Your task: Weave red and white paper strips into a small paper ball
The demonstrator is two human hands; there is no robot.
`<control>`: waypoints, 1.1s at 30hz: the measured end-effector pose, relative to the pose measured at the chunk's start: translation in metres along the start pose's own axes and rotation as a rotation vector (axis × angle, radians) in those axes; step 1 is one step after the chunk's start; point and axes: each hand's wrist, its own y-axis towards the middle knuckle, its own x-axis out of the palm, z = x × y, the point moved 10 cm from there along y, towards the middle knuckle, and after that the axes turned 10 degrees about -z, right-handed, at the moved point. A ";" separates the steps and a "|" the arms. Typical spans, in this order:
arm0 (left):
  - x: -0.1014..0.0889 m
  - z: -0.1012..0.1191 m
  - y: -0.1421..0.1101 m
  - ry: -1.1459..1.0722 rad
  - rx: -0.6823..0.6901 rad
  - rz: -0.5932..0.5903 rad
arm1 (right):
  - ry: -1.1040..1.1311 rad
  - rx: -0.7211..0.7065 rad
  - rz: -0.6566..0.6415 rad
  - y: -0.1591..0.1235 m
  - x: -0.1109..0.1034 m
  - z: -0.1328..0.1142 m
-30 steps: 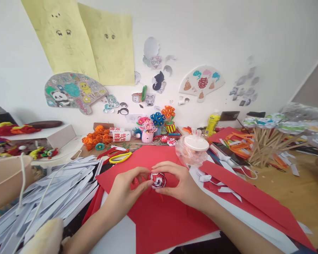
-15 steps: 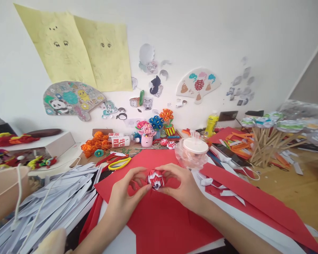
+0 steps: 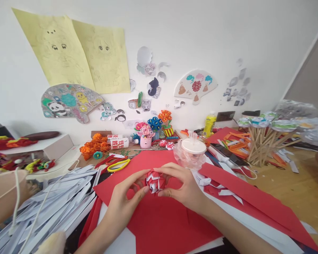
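A small ball of folded red and white paper (image 3: 154,182) is held above the red paper sheet (image 3: 172,225). My left hand (image 3: 128,192) grips it from the left with thumb and fingertips. On the other side my right hand (image 3: 182,183) holds it too, index finger over the top and thumb low on its right side. White folds face me at the ball's front. The far side of the ball is hidden.
White paper strips (image 3: 58,201) lie at left. Yellow-handled scissors (image 3: 118,165) and a lidded cup in plastic (image 3: 192,150) stand beyond my hands. Further right are wooden sticks with paper tops (image 3: 262,144), orange strips (image 3: 234,141) and a phone (image 3: 229,154).
The paper ball has been turned between my fingers, so a different pattern of red and white folds faces me. Both hands stay on it. The camera view has shifted slightly.
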 end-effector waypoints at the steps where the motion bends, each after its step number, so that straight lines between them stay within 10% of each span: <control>1: -0.001 -0.001 0.000 -0.008 -0.003 0.000 | 0.023 -0.004 -0.017 0.001 0.001 0.000; 33: 0.004 0.029 -0.011 0.242 0.056 0.147 | -0.205 -0.025 0.201 -0.011 -0.002 -0.022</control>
